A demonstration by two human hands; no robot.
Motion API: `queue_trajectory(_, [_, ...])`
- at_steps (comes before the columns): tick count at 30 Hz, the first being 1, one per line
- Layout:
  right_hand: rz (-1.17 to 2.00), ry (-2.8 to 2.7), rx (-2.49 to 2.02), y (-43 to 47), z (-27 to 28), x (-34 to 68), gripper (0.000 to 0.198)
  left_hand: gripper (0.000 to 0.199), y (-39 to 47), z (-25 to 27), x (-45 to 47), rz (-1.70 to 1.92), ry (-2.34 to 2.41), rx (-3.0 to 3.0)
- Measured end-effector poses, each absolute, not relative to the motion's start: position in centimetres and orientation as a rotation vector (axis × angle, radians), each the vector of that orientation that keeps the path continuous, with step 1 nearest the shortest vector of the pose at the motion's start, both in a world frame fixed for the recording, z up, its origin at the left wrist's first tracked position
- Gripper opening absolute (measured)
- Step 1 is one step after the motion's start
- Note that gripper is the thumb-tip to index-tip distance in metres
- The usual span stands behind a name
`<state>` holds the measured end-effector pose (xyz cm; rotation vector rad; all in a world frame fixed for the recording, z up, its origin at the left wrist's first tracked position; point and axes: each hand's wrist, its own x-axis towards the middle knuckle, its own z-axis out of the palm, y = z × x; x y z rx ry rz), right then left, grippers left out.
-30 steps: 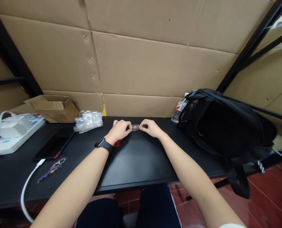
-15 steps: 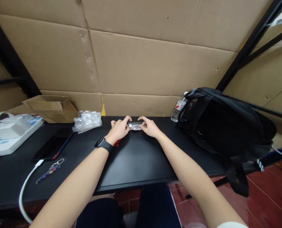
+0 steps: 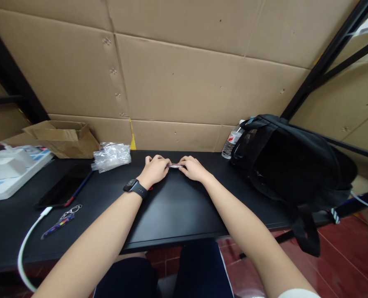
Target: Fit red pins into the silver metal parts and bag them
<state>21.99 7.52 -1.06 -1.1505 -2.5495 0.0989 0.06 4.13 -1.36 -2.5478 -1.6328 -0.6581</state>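
Centre of frame: small packet [image 3: 175, 166], long axis left-right, between left hand [image 3: 154, 170] and right hand [image 3: 194, 168], neither nearer; fingers pinch 1 end each.

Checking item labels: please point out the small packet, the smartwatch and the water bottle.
Small packet [image 3: 175, 166], head view: its visible middle.
Smartwatch [image 3: 135, 188], head view: strap beside the case.
Water bottle [image 3: 232, 139], head view: label.

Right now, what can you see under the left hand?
A sliver of something red shows past the edge of the left hand, near the watch, against the black tabletop. The rest of it, and whatever else the hand covers, cannot be seen.
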Motion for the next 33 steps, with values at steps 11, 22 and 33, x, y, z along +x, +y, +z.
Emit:
queue_trajectory(11, [0.472, -2.193, -1.190, 8.0, -1.8, 21.6, 0.025, 0.029, 3.7, -0.7, 0.4, -0.712, -1.733, -2.388])
queue_trajectory(22, [0.094, -2.224, -1.442, 6.9, -0.7, 21.3, 0.020, 0.032, 0.4, -0.6, 3.2, -0.352, -1.580, -2.520])
queue_trajectory(33, [0.030, -2.176, -1.464, 7.6, 0.1, 22.7, 0.019, 0.035, 5.6, -1.5, -4.6, -0.404, -2.071, -2.246])
